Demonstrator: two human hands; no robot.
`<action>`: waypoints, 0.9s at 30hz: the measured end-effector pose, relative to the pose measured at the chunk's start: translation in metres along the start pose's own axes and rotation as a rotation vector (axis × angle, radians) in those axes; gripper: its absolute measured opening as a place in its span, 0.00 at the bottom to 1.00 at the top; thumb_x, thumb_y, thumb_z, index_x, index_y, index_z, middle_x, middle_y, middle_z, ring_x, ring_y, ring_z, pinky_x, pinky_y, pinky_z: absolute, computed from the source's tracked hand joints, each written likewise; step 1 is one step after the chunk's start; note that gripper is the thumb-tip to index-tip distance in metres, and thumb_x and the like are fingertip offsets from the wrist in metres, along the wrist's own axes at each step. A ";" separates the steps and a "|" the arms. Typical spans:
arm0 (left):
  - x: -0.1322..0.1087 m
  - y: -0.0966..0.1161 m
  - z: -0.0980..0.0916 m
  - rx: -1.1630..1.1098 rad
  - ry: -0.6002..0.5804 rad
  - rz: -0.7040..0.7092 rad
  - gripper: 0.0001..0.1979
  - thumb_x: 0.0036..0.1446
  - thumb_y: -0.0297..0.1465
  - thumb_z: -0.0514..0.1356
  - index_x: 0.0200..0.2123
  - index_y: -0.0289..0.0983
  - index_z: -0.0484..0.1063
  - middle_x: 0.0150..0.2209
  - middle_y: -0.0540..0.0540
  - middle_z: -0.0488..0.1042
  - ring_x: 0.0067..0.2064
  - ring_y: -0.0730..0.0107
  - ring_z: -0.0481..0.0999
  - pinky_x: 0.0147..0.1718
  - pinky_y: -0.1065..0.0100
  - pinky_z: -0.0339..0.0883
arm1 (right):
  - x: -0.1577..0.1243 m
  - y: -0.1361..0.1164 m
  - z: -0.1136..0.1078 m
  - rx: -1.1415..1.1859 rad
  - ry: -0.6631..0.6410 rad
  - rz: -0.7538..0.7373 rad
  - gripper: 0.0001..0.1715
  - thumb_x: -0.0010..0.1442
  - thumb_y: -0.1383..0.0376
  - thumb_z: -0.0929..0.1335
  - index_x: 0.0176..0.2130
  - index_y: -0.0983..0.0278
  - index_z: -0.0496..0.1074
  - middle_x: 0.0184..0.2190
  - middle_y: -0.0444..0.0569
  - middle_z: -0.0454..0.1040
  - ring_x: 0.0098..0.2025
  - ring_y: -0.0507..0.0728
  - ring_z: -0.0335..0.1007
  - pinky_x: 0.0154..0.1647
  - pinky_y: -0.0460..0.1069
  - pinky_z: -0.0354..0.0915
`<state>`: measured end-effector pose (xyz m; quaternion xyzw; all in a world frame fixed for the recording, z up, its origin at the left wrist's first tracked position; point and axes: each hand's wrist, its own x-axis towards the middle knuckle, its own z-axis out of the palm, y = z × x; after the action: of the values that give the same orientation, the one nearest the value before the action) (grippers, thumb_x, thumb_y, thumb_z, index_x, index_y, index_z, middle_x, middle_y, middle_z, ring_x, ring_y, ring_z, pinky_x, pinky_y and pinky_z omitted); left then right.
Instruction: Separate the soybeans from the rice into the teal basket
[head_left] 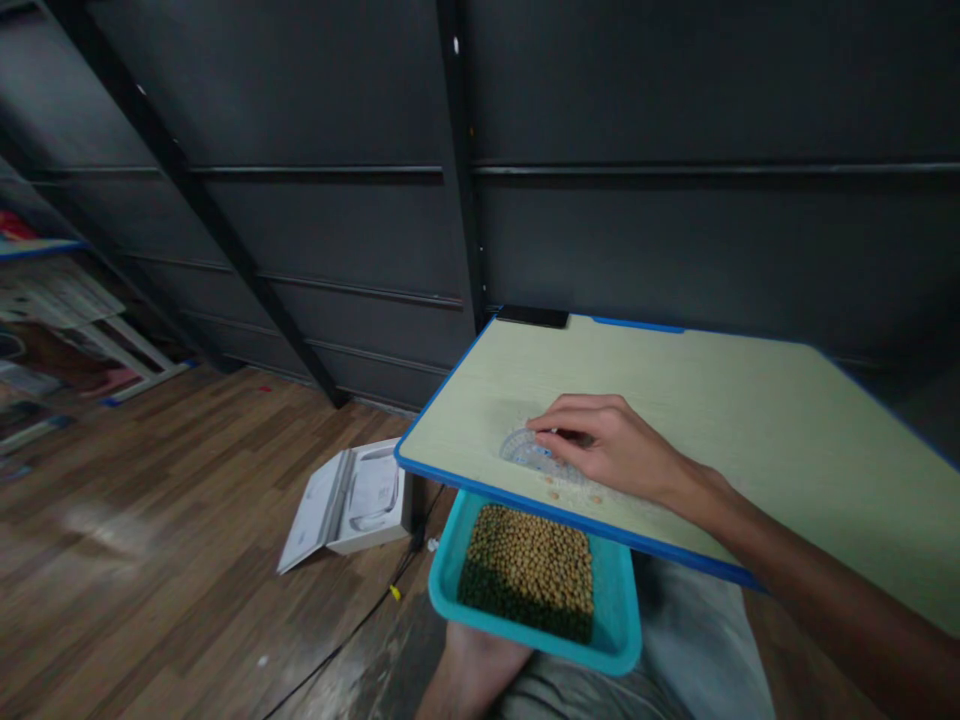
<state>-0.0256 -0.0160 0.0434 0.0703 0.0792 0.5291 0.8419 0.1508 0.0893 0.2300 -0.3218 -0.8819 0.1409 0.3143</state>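
My right hand [600,440] reaches over the pale tabletop [712,400], its thumb and fingers pinched; whatever lies between the fingertips is too small to make out. Under and beside them lies a clear plastic protractor [521,450] with small blue marks. A few tan beans [553,495] are scattered near the table's front edge. Below that edge, a turquoise tray [619,625] carries tan beans [536,550] and a darker green layer [517,605]. My left hand [491,650] supports the tray from underneath, its fingers hidden by it.
A black phone [532,317] sits at the table's back left corner. On the wooden floor [187,540] are an open white box [371,495] and a black cable [345,640] with a yellow tag. Dark wall panels [337,230] rise behind the table; another blue-edged table stands far left.
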 end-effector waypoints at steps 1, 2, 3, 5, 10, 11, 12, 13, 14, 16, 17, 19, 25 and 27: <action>0.000 0.000 0.002 0.003 -0.010 -0.009 0.21 0.63 0.40 0.47 0.52 0.42 0.72 0.56 0.41 0.75 0.59 0.55 0.71 0.63 0.44 0.50 | 0.000 0.000 0.001 0.003 -0.004 -0.002 0.12 0.65 0.66 0.66 0.45 0.63 0.78 0.40 0.50 0.80 0.40 0.55 0.74 0.43 0.50 0.67; 0.001 0.000 0.004 0.007 -0.013 -0.016 0.21 0.63 0.39 0.47 0.54 0.43 0.70 0.57 0.42 0.74 0.60 0.55 0.70 0.63 0.45 0.51 | 0.000 0.000 0.001 0.008 -0.008 -0.004 0.12 0.65 0.66 0.66 0.45 0.62 0.78 0.40 0.50 0.80 0.40 0.55 0.74 0.43 0.50 0.67; 0.001 -0.001 0.006 0.013 -0.008 -0.017 0.21 0.63 0.38 0.47 0.56 0.44 0.69 0.58 0.43 0.73 0.60 0.55 0.69 0.63 0.45 0.51 | -0.001 0.000 0.002 0.013 -0.012 -0.006 0.12 0.65 0.66 0.66 0.45 0.62 0.78 0.40 0.50 0.80 0.39 0.55 0.75 0.42 0.50 0.67; 0.001 -0.002 0.009 0.022 0.007 0.000 0.22 0.63 0.36 0.47 0.58 0.44 0.66 0.59 0.43 0.72 0.61 0.56 0.68 0.63 0.45 0.51 | -0.001 -0.001 0.003 0.023 -0.015 -0.012 0.12 0.65 0.66 0.66 0.46 0.62 0.78 0.40 0.50 0.80 0.39 0.54 0.75 0.42 0.50 0.67; -0.003 -0.004 0.009 0.004 0.030 0.035 0.22 0.63 0.36 0.47 0.59 0.42 0.64 0.56 0.41 0.75 0.61 0.54 0.69 0.63 0.44 0.50 | -0.002 -0.005 0.005 0.047 -0.017 -0.022 0.13 0.65 0.66 0.66 0.46 0.61 0.78 0.41 0.50 0.80 0.40 0.55 0.75 0.44 0.51 0.68; -0.003 -0.003 0.007 -0.001 0.031 0.030 0.23 0.63 0.37 0.47 0.59 0.42 0.64 0.56 0.41 0.75 0.60 0.54 0.69 0.63 0.44 0.50 | -0.002 -0.005 0.005 0.053 -0.016 -0.027 0.13 0.65 0.66 0.66 0.46 0.60 0.78 0.41 0.50 0.80 0.40 0.55 0.75 0.44 0.51 0.68; -0.004 -0.003 0.005 -0.007 0.025 0.017 0.22 0.64 0.37 0.47 0.59 0.42 0.64 0.56 0.41 0.75 0.60 0.54 0.69 0.63 0.44 0.50 | -0.002 -0.006 0.005 0.059 -0.015 -0.031 0.13 0.65 0.66 0.66 0.46 0.60 0.78 0.41 0.50 0.80 0.40 0.55 0.75 0.44 0.51 0.68; -0.004 -0.002 0.003 -0.012 0.015 0.007 0.22 0.64 0.37 0.47 0.59 0.43 0.64 0.56 0.41 0.75 0.60 0.54 0.70 0.64 0.44 0.50 | -0.003 -0.007 0.005 0.062 -0.015 -0.032 0.13 0.65 0.66 0.66 0.46 0.60 0.78 0.41 0.50 0.80 0.41 0.55 0.75 0.45 0.52 0.69; -0.004 -0.001 0.001 -0.017 0.007 0.003 0.22 0.64 0.37 0.47 0.59 0.44 0.64 0.56 0.42 0.75 0.60 0.55 0.70 0.64 0.45 0.50 | -0.003 -0.008 0.006 0.064 -0.017 -0.032 0.13 0.65 0.66 0.66 0.46 0.60 0.78 0.42 0.49 0.80 0.41 0.55 0.75 0.45 0.52 0.69; -0.004 0.000 -0.003 -0.023 0.000 0.010 0.22 0.64 0.37 0.47 0.59 0.45 0.64 0.57 0.43 0.75 0.60 0.55 0.70 0.64 0.44 0.50 | -0.003 -0.009 0.006 0.062 -0.027 -0.028 0.12 0.64 0.66 0.66 0.46 0.60 0.78 0.42 0.49 0.80 0.41 0.55 0.75 0.46 0.52 0.69; -0.004 0.000 -0.003 -0.025 0.001 0.007 0.22 0.64 0.36 0.47 0.59 0.46 0.64 0.57 0.43 0.75 0.59 0.55 0.70 0.64 0.44 0.50 | -0.004 -0.010 0.007 0.061 -0.032 -0.025 0.12 0.64 0.66 0.67 0.46 0.60 0.78 0.42 0.49 0.80 0.42 0.55 0.75 0.47 0.52 0.68; -0.003 0.001 -0.003 -0.030 0.007 -0.015 0.22 0.63 0.36 0.48 0.59 0.46 0.64 0.56 0.43 0.75 0.60 0.55 0.70 0.63 0.43 0.50 | -0.004 -0.011 0.009 0.067 -0.037 -0.021 0.12 0.64 0.66 0.67 0.45 0.60 0.78 0.41 0.49 0.80 0.42 0.55 0.75 0.48 0.52 0.68; -0.003 0.000 0.001 -0.032 0.032 -0.002 0.21 0.63 0.35 0.48 0.58 0.45 0.65 0.56 0.44 0.76 0.61 0.56 0.68 0.64 0.44 0.50 | -0.003 -0.012 0.009 0.124 -0.010 -0.014 0.11 0.63 0.65 0.68 0.44 0.59 0.79 0.39 0.48 0.80 0.40 0.55 0.75 0.44 0.51 0.69; -0.005 0.000 -0.003 -0.012 0.041 0.026 0.21 0.63 0.33 0.49 0.58 0.46 0.66 0.56 0.44 0.76 0.61 0.57 0.68 0.64 0.45 0.49 | -0.003 -0.012 0.003 0.115 0.002 -0.010 0.12 0.63 0.65 0.68 0.44 0.59 0.79 0.39 0.49 0.80 0.38 0.54 0.75 0.42 0.51 0.69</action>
<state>-0.0279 -0.0200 0.0408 0.0554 0.0921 0.5417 0.8336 0.1452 0.0781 0.2319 -0.2991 -0.8737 0.1893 0.3338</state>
